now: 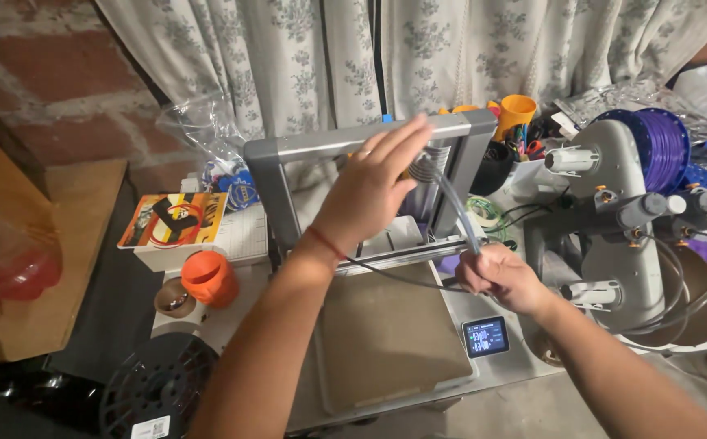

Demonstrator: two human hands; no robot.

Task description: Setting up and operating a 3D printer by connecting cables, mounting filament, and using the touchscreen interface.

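Orange cup (518, 110) behind printer (369, 268), contents not visible; black pot (495, 167) beside it, right of frame, holds pens and tools. Orange ribbed jar (208, 279) left of printer, lid on. Purple filament spool (661, 146) right of printer, on grey holder (613, 211). Printer: grey metal frame, flat textured brown bed (386, 341), small lit screen (485, 336) at front right. Left hand (369, 191) open, fingers spread, against top of frame. Right hand (500, 276) grip closed around clear flexible tube (455, 203), right of bed; tube arcs up to printer head.
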